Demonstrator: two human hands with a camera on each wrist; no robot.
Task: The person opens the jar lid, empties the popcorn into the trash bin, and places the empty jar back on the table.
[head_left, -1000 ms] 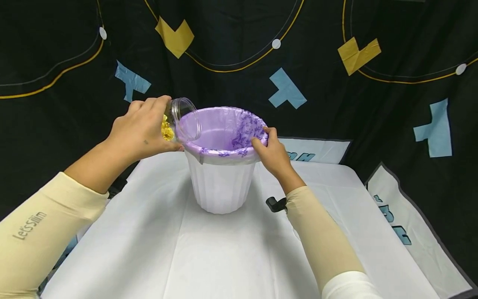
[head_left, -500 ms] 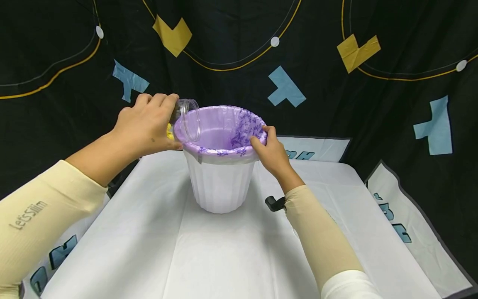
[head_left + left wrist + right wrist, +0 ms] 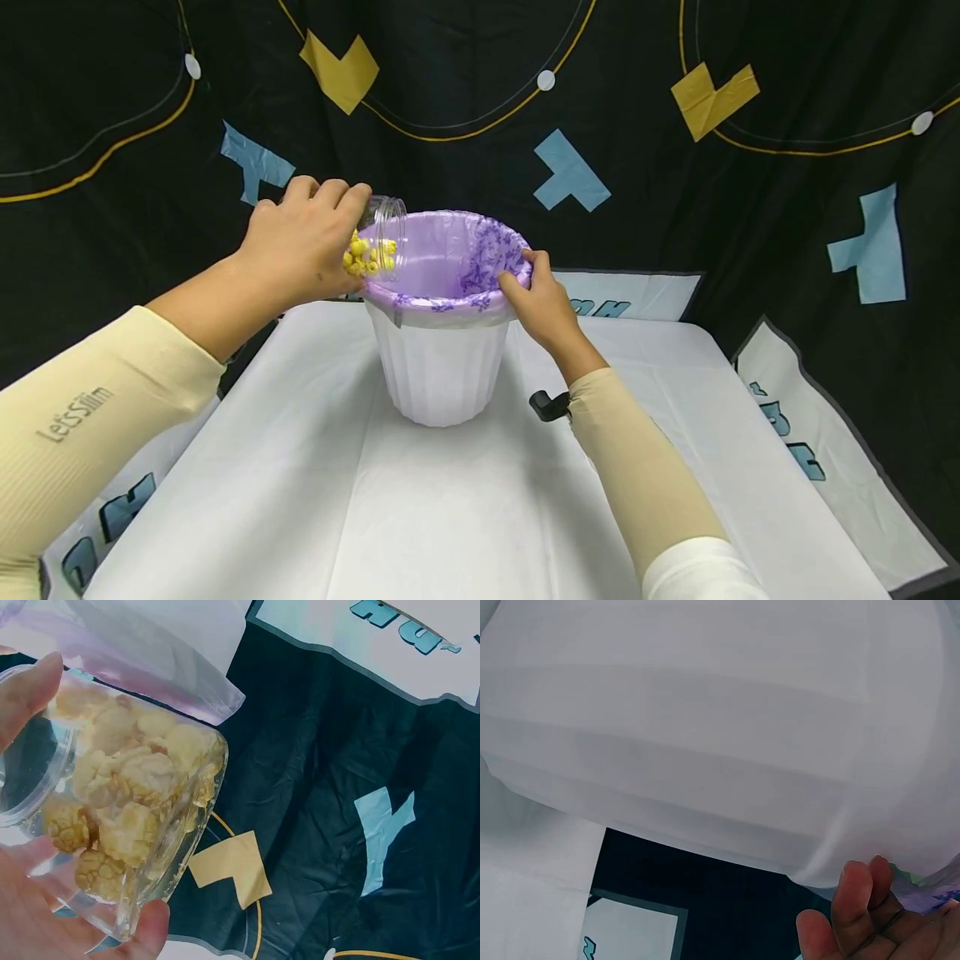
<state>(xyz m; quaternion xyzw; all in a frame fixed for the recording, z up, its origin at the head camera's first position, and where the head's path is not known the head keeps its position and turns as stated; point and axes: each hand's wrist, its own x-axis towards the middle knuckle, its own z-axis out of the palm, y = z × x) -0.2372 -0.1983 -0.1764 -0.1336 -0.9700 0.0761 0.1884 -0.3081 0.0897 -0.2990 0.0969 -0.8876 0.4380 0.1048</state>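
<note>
My left hand (image 3: 303, 242) grips a clear plastic jar (image 3: 388, 215), tilted on its side with its mouth over the left rim of a white fluted trash can (image 3: 442, 367). Yellow popcorn (image 3: 362, 257) lies inside the jar, some of it close to the mouth. The left wrist view shows the popcorn pieces (image 3: 124, 832) through the jar's wall, fingers around it. A purple flowered bag (image 3: 491, 254) lines the can and folds over its rim. On the right side, my right hand (image 3: 547, 304) holds the rim, thumb on top and fingers (image 3: 853, 896) outside below it.
The can stands on a table with a white cloth (image 3: 442, 517). Behind hangs a black curtain (image 3: 465, 175) with blue and yellow tape pieces. A black strap end (image 3: 550, 406) sticks out at my right wrist. White lettered banners (image 3: 795, 425) lie beyond the table's edges.
My left hand has moved right and slightly up, tilting the jar further over the rim. The popcorn has slid toward the mouth. My right hand keeps its hold on the can's rim.
</note>
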